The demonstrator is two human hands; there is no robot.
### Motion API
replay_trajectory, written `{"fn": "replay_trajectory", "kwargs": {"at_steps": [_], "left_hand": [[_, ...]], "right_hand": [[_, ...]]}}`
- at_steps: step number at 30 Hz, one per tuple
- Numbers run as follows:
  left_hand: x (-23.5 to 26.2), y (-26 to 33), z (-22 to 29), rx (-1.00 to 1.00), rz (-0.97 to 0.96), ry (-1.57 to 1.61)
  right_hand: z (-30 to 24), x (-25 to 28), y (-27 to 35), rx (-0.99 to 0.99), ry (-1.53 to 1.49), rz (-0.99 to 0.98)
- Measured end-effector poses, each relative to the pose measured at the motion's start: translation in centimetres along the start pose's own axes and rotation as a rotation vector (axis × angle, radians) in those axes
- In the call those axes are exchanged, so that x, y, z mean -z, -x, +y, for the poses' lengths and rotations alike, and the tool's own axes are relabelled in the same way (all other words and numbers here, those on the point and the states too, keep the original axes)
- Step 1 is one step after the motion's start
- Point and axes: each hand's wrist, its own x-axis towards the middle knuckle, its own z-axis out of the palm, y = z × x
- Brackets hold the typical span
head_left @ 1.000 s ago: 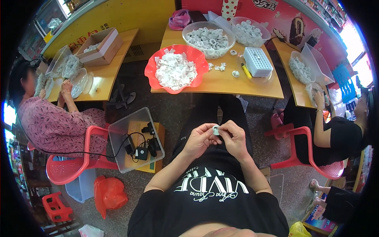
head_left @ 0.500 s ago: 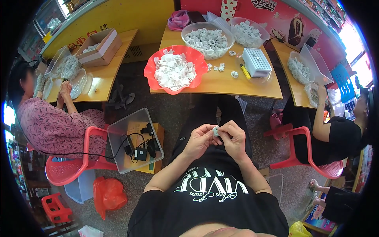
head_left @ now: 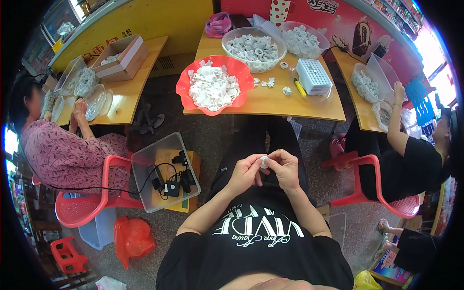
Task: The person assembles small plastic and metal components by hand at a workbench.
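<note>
Above my lap, a small round white plastic part [head_left: 264, 162] is pinched between my two hands. My left hand [head_left: 245, 173] grips its left side with thumb and fingers. From the other side, my right hand [head_left: 284, 170] closes on it with thumb and forefinger; the fingers cover much of its edge. On the table ahead, a red scalloped bowl [head_left: 182, 92] is heaped with small white plastic pieces. Behind it, a clear round bowl [head_left: 278, 62] holds many white ring-shaped parts. A second clear bowl [head_left: 321, 46] of similar parts stands to its right.
A stack of white trays [head_left: 314, 77] and a yellow-handled tool [head_left: 300, 88] lie on the table's right side. Left of my legs, a clear bin [head_left: 145, 164] contains black adapters and cables. Co-workers sit at side tables, on red chairs [head_left: 77, 210].
My fingers have shifted around the small white part, which now sits tilted differently. At right, the co-worker's arm has reached farther forward toward the clear bin.
</note>
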Motion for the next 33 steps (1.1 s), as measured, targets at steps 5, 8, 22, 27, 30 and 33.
{"fn": "replay_trajectory", "kwargs": {"at_steps": [5,8,22,27,30,33], "left_hand": [[0.4,-0.1,0.5,0.107,-0.088,0.160],[0.5,-0.2,0.5,0.171,-0.112,0.213],[0.3,-0.4,-0.9,0.125,-0.021,0.329],[0.4,-0.2,-0.8,0.117,-0.046,0.332],[0.3,-0.3,-1.1,0.131,-0.049,0.361],[0.2,-0.2,-1.2,0.127,-0.036,0.344]], "right_hand": [[0.3,0.8,0.0,-0.101,-0.110,-0.045],[0.6,1.1,0.1,-0.141,-0.092,-0.062],[0.0,0.5,0.6,-0.059,-0.099,-0.119],[0.1,0.3,0.9,-0.055,-0.129,-0.115],[0.0,0.1,1.0,-0.047,-0.127,-0.098],[0.2,0.0,1.1,-0.032,-0.099,-0.086]]}}
